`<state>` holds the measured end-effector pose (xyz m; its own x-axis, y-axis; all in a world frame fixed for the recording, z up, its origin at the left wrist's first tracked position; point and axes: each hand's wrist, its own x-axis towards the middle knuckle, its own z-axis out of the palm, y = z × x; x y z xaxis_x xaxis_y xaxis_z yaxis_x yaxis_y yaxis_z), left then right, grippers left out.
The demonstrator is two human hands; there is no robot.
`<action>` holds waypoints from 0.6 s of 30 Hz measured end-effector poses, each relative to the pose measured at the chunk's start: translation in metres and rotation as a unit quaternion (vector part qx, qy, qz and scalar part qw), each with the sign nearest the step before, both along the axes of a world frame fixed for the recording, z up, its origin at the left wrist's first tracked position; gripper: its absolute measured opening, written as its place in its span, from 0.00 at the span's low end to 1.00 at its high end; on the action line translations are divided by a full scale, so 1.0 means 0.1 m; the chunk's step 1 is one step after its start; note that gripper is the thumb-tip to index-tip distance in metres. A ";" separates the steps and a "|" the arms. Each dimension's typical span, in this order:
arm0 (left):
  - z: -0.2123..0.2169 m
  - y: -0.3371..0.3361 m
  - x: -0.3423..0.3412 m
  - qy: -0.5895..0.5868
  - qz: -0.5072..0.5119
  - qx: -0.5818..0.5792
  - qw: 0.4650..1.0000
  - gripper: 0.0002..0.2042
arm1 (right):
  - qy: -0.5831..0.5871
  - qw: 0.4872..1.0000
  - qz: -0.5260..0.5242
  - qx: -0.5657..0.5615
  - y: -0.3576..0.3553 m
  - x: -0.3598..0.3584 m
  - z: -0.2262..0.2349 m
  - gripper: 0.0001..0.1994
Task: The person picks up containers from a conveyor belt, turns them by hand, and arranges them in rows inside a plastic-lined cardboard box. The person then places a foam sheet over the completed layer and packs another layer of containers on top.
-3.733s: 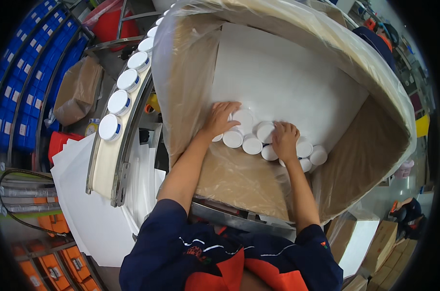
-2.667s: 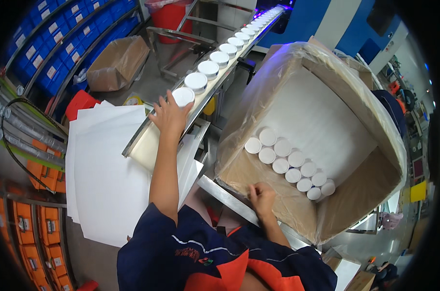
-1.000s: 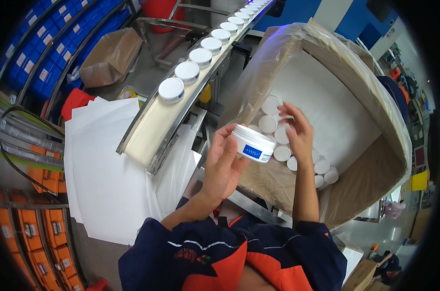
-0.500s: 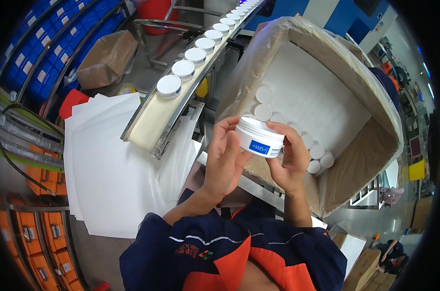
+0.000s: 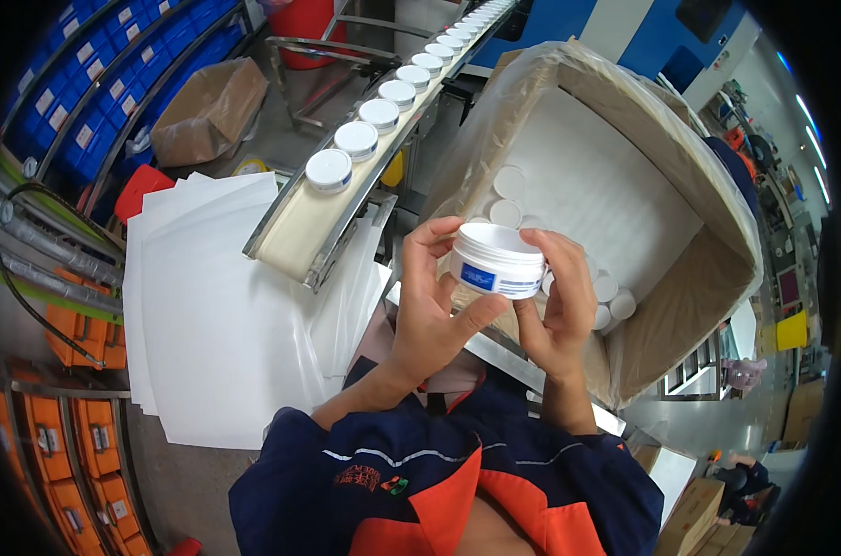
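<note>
We observe one open white jar (image 5: 505, 269) held between both hands, above the near side of the lined carton (image 5: 666, 347). Its mouth points upward, tipped slightly toward us; its upright axis is short, and its broader dimension runs left to right. The blue label (image 5: 479, 278) faces the wearer, left of centre. We record the left hand (image 5: 429, 324) grasping the jar's left side, thumb at the base, and the right hand (image 5: 562, 310) gripping its right side, fingers at the rim. On the conveyor (image 5: 295, 239), white containers stand upright in line.
</note>
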<state>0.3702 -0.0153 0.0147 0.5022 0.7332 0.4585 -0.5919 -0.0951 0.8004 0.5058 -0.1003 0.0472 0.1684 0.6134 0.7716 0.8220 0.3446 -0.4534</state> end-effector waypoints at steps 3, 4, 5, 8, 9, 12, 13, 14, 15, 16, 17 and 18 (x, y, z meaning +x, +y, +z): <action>0.01 -0.05 0.00 -0.026 -0.046 -0.063 0.997 0.38 | -0.017 0.999 -0.028 -0.003 -0.04 -0.09 0.07 0.31; 0.01 -0.05 -0.01 -0.039 -0.066 -0.097 0.992 0.38 | -0.016 0.999 -0.028 -0.003 -0.05 -0.11 0.06 0.31; 0.01 -0.05 -0.02 -0.052 -0.086 -0.130 0.986 0.38 | 0.003 1.000 -0.029 0.011 -0.05 -0.12 0.05 0.31; -0.10 -0.01 -0.06 -0.045 -0.096 -0.123 0.987 0.38 | 0.045 0.998 -0.013 0.042 -0.03 -0.15 0.00 0.32; -0.10 -0.02 -0.06 -0.045 -0.095 -0.121 0.987 0.38 | 0.068 0.996 0.002 0.059 -0.01 -0.15 -0.03 0.32; -0.05 -0.05 -0.09 -0.108 -0.144 -0.175 0.968 0.34 | 0.138 0.988 0.033 0.069 0.05 -0.17 -0.14 0.31; -0.03 -0.05 -0.10 -0.117 -0.167 -0.215 0.955 0.33 | 0.138 0.987 0.034 0.069 0.06 -0.17 -0.16 0.31; -0.02 -0.05 -0.11 -0.127 -0.190 -0.255 0.939 0.32 | 0.139 0.987 0.036 0.075 0.07 -0.16 -0.18 0.31; -0.02 -0.05 -0.12 -0.127 -0.189 -0.255 0.940 0.32 | 0.142 0.986 0.037 0.080 0.07 -0.16 -0.19 0.31; -0.02 -0.05 -0.11 -0.121 -0.186 -0.254 0.941 0.30 | 0.142 0.986 0.038 0.079 0.07 -0.15 -0.18 0.31; -0.02 -0.04 -0.11 -0.114 -0.183 -0.254 0.943 0.29 | 0.110 0.990 0.031 0.078 0.07 -0.14 -0.15 0.30; -0.03 -0.03 -0.11 -0.114 -0.182 -0.254 0.943 0.29 | 0.078 0.994 0.025 0.077 0.07 -0.14 -0.11 0.30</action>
<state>0.3588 -0.0181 0.0113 0.6942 0.6848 0.2219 -0.6736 0.5093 0.5356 0.4918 -0.0928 0.0363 0.2667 0.5005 0.8237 0.7257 0.4581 -0.5133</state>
